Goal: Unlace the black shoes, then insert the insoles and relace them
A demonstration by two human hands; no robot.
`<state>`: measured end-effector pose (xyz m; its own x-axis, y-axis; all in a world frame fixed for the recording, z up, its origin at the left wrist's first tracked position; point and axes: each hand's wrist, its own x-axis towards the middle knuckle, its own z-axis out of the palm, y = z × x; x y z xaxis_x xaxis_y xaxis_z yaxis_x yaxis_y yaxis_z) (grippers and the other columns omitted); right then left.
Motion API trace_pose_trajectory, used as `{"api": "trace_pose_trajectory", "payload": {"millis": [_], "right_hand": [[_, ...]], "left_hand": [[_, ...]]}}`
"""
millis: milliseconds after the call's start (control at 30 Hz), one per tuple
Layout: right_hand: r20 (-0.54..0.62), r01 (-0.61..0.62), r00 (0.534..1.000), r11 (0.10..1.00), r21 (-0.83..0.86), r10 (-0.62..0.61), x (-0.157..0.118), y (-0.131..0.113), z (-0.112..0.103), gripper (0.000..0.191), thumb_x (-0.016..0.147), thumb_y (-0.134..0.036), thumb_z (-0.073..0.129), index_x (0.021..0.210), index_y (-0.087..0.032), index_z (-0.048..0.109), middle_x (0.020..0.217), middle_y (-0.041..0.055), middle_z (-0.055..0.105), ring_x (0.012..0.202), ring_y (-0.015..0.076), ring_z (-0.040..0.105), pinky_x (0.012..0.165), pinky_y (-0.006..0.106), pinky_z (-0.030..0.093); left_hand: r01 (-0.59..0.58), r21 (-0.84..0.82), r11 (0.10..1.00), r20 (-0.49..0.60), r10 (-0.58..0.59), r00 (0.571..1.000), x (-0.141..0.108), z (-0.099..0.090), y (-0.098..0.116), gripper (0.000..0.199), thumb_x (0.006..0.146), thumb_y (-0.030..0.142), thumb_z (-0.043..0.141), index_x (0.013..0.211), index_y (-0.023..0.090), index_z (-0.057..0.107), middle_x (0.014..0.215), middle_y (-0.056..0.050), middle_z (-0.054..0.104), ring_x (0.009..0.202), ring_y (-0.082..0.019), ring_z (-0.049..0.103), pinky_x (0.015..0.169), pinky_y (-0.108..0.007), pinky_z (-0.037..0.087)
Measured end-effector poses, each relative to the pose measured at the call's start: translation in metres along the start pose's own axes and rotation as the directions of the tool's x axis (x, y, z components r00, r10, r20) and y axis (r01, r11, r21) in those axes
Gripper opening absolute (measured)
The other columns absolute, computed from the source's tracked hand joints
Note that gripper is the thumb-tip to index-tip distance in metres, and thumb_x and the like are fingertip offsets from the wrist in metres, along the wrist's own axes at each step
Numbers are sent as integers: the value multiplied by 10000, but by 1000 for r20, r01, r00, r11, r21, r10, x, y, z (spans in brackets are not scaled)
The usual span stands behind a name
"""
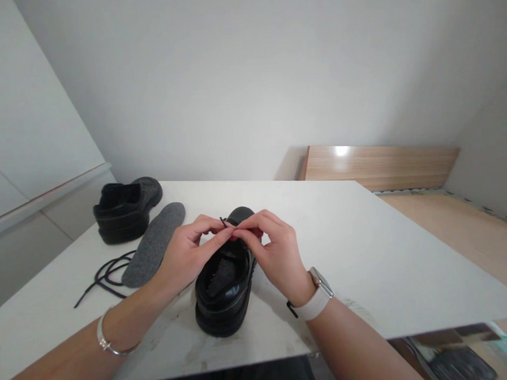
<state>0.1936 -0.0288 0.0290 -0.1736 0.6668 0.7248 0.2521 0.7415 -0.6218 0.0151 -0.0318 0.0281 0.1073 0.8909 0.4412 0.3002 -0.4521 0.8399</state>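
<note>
A black leather shoe (223,305) stands on the white table in front of me, its heel toward me and its toe pointing away. Over its eyelets, my left hand (192,244) is closed in a pinch, and a black shoelace (223,221) pokes out above its fingertips. My right hand (276,248) pinches at the same spot, its fingertips touching those of the left. The fingers hide most of the lace and the eyelets. Small patches of red show near the fingertips.
At the left of the table (345,236) stands a second black shoe (123,214). Beside it lie a grey felt insole (154,246) and a loose black lace (105,274). Behind the table is a wall; a wooden board (379,163) rises at the back right.
</note>
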Motion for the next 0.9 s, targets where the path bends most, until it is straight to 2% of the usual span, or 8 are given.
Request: {"api": "trace_pose_trajectory", "payload": {"millis": [133, 267, 367, 500, 567, 667, 767, 900], "right_hand": [[25, 56, 998, 998, 32, -56, -1, -4, -3, 101, 914, -103, 635, 882, -190, 676, 854, 15, 670, 779, 129, 601, 714, 253, 497], [171, 133, 974, 985, 113, -151, -2, -3, -6, 142, 922, -73, 581, 961, -189, 653, 883, 27, 656, 816, 138, 597, 730, 260, 491], [248, 135, 955, 983, 126, -164, -2, 0, -8, 165, 920, -61, 549, 978, -187, 638, 882, 35, 640, 823, 147, 584, 726, 268, 484], [312, 113, 939, 988, 108, -142, -1, 2, -11, 199, 898, -29, 525, 983, -177, 628, 879, 35, 614, 825, 151, 565, 734, 274, 470], [304, 83, 946, 992, 95, -109, -1, 2, -11, 186, 900, -39, 526, 991, -171, 621, 869, 29, 598, 810, 145, 560, 733, 271, 466], [242, 43, 968, 995, 86, -63, -1, 1, -9, 150, 940, -94, 517, 1018, -174, 617, 920, 36, 612, 847, 144, 569, 763, 273, 468], [183, -4, 983, 997, 83, -12, -1, 2, -3, 172, 970, -115, 480, 1016, -185, 630, 964, 39, 648, 870, 140, 585, 782, 272, 470], [136, -79, 988, 994, 71, 69, -1, 4, 4, 161, 942, -115, 517, 962, -187, 659, 916, 26, 683, 807, 131, 597, 742, 260, 473]], "left_hand": [[46, 1, 999, 4, -46, 999, -1, -4, 1, 182, 823, 378, 721, 832, 205, 774, 854, -28, 734, 822, -180, 639, 822, -313, 470], [190, -125, 974, 91, -180, 980, -2, -8, 0, 195, 786, 376, 767, 881, 207, 774, 866, -33, 755, 819, -183, 654, 762, -296, 477], [287, -241, 927, 154, -255, 955, -2, -10, -1, 194, 759, 360, 799, 864, 200, 764, 858, -31, 756, 800, -169, 654, 724, -272, 479], [303, -259, 917, 194, -258, 946, 0, -9, 1, 180, 760, 338, 791, 830, 184, 730, 827, -27, 738, 766, -160, 641, 702, -276, 476], [241, -188, 952, 185, -207, 961, 0, -8, 2, 159, 780, 320, 762, 842, 185, 707, 856, -30, 730, 803, -175, 644, 732, -301, 477], [51, 8, 999, 134, -52, 990, -1, -8, 4, 100, 808, 265, 705, 881, 201, 679, 878, -17, 701, 865, -186, 626, 797, -330, 460], [-117, 209, 971, 96, 99, 990, -2, -7, 7, 62, 820, 202, 651, 881, 213, 646, 875, 2, 641, 858, -173, 580, 800, -325, 438], [-275, 353, 894, 112, 251, 962, -1, -4, 14, 91, 822, 116, 581, 833, 205, 591, 837, 9, 580, 832, -163, 540, 760, -304, 424]]}}
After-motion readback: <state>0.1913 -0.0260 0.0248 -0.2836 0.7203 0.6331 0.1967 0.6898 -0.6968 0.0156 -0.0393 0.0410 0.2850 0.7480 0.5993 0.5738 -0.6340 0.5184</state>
